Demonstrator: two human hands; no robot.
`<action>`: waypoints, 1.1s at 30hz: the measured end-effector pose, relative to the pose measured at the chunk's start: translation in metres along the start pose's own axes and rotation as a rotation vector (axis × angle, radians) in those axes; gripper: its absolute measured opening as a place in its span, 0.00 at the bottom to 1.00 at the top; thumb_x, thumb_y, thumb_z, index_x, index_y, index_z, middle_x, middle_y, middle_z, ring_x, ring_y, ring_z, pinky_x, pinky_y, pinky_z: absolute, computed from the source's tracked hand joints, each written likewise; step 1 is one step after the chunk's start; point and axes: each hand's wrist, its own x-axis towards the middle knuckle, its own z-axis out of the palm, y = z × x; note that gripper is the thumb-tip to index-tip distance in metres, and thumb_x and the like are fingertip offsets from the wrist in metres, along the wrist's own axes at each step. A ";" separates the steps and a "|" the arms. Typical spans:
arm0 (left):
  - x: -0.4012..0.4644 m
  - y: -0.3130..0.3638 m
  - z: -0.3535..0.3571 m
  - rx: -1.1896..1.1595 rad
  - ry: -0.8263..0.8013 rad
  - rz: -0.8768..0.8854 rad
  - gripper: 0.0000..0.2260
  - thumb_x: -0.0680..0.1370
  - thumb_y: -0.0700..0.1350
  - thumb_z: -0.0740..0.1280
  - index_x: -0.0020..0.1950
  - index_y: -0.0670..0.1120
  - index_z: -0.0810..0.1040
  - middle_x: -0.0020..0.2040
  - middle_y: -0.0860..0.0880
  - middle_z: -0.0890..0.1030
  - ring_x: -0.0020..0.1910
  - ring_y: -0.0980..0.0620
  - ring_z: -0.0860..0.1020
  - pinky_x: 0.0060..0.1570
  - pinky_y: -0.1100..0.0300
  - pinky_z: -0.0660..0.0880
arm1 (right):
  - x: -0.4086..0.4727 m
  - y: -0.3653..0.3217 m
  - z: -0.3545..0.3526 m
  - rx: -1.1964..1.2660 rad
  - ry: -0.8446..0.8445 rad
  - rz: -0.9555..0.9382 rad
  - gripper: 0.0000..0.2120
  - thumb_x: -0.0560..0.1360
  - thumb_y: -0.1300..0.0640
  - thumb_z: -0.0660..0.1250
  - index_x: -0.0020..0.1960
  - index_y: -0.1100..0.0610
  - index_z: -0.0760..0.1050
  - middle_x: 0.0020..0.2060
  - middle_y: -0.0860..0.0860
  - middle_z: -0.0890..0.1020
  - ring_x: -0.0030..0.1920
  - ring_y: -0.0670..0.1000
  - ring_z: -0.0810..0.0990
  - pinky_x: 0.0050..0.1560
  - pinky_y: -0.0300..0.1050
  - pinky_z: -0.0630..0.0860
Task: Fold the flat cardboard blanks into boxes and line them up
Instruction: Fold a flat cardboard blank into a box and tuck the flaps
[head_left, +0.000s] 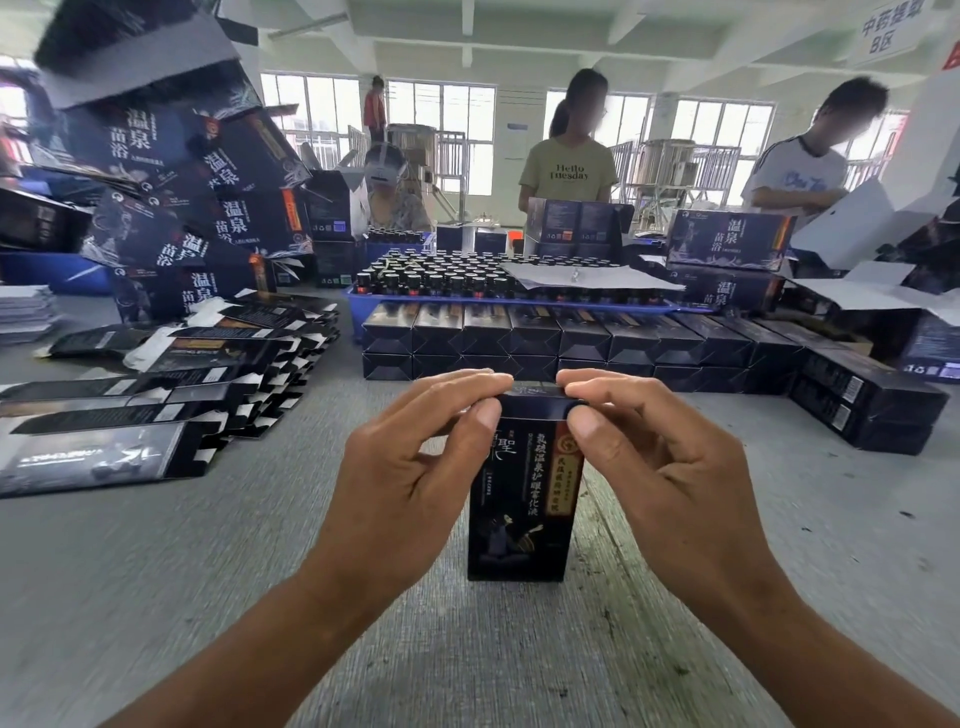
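A tall dark box (519, 509) with gold and white lettering stands upright on the grey table (156, 571), right in front of me. My left hand (415, 467) pinches its top left edge between thumb and fingers. My right hand (649, 462) pinches the top right edge the same way, fingers laid over the top flap. A spread pile of flat dark blanks (171, 384) lies at the left. Behind the box, folded boxes (571, 338) lie in a long row, stacked two high.
A blue tray (358, 306) of small dark bottles sits behind the row. Large dark cartons (208, 208) are piled at the back left, and more (727, 244) at the back right. More folded boxes (867, 405) are stacked at the right. Several people stand or sit across the table.
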 end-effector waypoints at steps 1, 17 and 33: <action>0.000 -0.001 -0.001 0.003 -0.006 0.022 0.11 0.80 0.46 0.65 0.59 0.53 0.82 0.56 0.59 0.83 0.59 0.60 0.79 0.44 0.73 0.76 | 0.000 0.001 -0.001 -0.026 -0.001 -0.021 0.06 0.79 0.53 0.70 0.54 0.47 0.82 0.57 0.40 0.83 0.59 0.47 0.82 0.55 0.43 0.81; -0.006 -0.027 -0.003 0.059 -0.199 0.012 0.17 0.81 0.50 0.67 0.70 0.59 0.72 0.58 0.58 0.81 0.55 0.58 0.82 0.41 0.68 0.80 | 0.000 0.014 0.001 -0.100 -0.002 0.005 0.10 0.78 0.52 0.70 0.59 0.45 0.79 0.62 0.38 0.80 0.61 0.44 0.80 0.54 0.40 0.81; -0.003 -0.057 0.006 -0.080 0.001 -0.569 0.25 0.76 0.52 0.71 0.69 0.67 0.66 0.47 0.51 0.85 0.43 0.52 0.86 0.41 0.57 0.80 | -0.008 0.039 0.015 -0.767 -0.299 0.173 0.27 0.71 0.38 0.65 0.67 0.42 0.61 0.66 0.45 0.70 0.58 0.48 0.76 0.56 0.46 0.79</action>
